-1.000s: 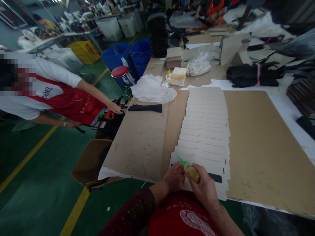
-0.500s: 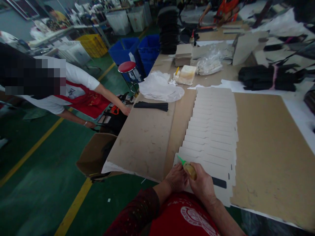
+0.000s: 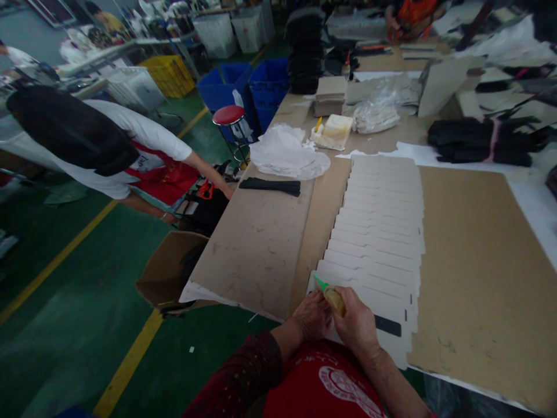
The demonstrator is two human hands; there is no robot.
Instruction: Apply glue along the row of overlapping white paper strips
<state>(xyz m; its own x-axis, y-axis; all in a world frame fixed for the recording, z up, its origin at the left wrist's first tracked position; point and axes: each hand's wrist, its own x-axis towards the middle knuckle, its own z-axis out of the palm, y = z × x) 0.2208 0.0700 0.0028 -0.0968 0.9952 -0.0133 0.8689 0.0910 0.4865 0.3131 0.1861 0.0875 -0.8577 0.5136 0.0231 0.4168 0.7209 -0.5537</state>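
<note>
My right hand [image 3: 357, 325] is wrapped round a glue bottle [image 3: 334, 301] with a green nozzle, tilted so the tip points up and left over the nearest pale cardboard pieces. My left hand [image 3: 313, 316] lies on the left edge of the nearest piece, close beside the bottle, its fingers bent together; what they hold, if anything, is hidden. Overlapping pale cardboard pieces [image 3: 376, 232] run in a long row away from me. A black strip [image 3: 387, 325] lies on the nearest piece, right of my right hand.
A co-worker [image 3: 161, 168] bends at the table's left side, over a cardboard box [image 3: 169, 270]. Black strips [image 3: 270, 186], a crumpled white sheet [image 3: 289, 154], a small tray [image 3: 333, 132] and a tied black bundle [image 3: 483, 140] lie farther back. A red stool [image 3: 228, 115] stands beyond the table.
My view has shifted slightly. The co-worker on the left has leaned in with the head lower. My hands and the glue bottle stay nearly where they were.
</note>
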